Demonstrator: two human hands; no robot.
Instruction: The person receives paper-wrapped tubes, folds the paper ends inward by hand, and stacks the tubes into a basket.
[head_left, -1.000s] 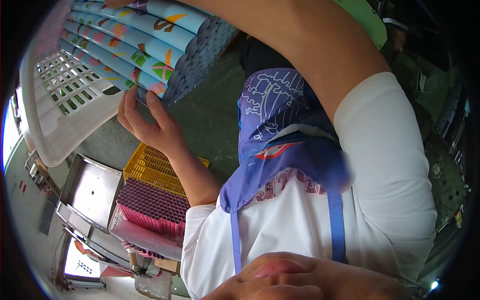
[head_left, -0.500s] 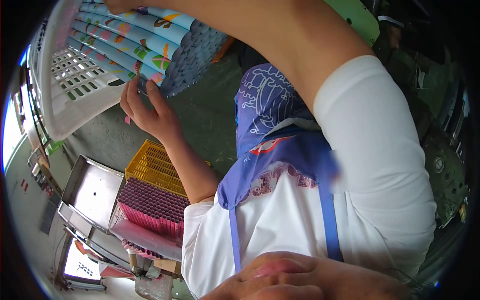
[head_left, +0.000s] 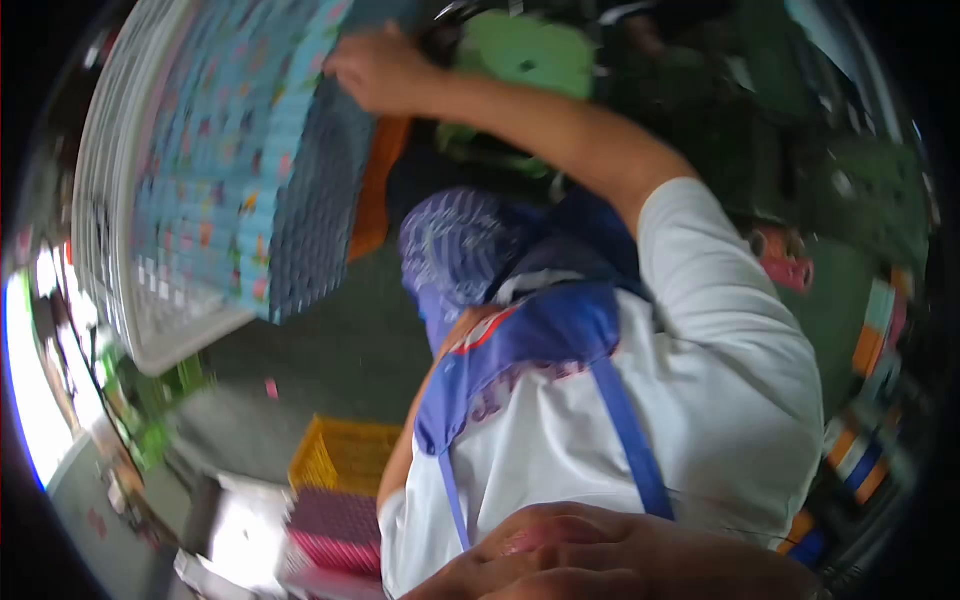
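Observation:
Blue tubes (head_left: 225,175) printed with colourful patterns lie stacked on their sides in a white plastic basket (head_left: 150,355), their grey-blue ends facing right. My right hand (head_left: 380,72) is at the upper right edge of the stack, by the tube ends. Its fingers are bent and look closed, but what they hold, if anything, cannot be made out. My left hand (head_left: 468,325) is at my waist against the blue apron (head_left: 560,315). The fingers of that hand are hidden.
A yellow crate (head_left: 345,450) stands at the lower left, with maroon and pink tubes (head_left: 335,525) below it in the view. An orange surface (head_left: 380,190) shows beside the stack. A green stool (head_left: 525,55) is at the top. Motion blurs much of the scene.
My left hand has come away from the tube ends and down to my waist. My right hand has moved from the stack's top to its right edge. The view has swung, showing more of the stool.

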